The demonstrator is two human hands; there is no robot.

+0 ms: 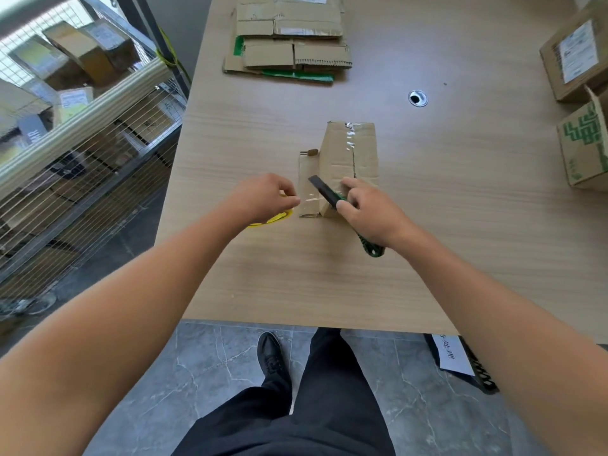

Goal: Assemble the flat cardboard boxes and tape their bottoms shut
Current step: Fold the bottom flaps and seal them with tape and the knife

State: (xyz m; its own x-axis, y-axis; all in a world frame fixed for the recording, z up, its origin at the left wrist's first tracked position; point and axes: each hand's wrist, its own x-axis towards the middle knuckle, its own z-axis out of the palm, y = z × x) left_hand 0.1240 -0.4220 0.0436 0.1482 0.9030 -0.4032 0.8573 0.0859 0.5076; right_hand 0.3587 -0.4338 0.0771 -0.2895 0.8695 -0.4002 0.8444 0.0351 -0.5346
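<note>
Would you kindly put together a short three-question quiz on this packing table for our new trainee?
1. True or false: the right hand grips a green-handled utility knife.
2. Multiple choice: where does the stack of flattened cardboard boxes lie? A) at the far end of the table; B) on the floor; C) inside a wire cage.
3. Fill in: the left hand pinches a strip of clear ___ at the near end of the small cardboard box.

Key: 1 true; 2 A; 3 tape.
</note>
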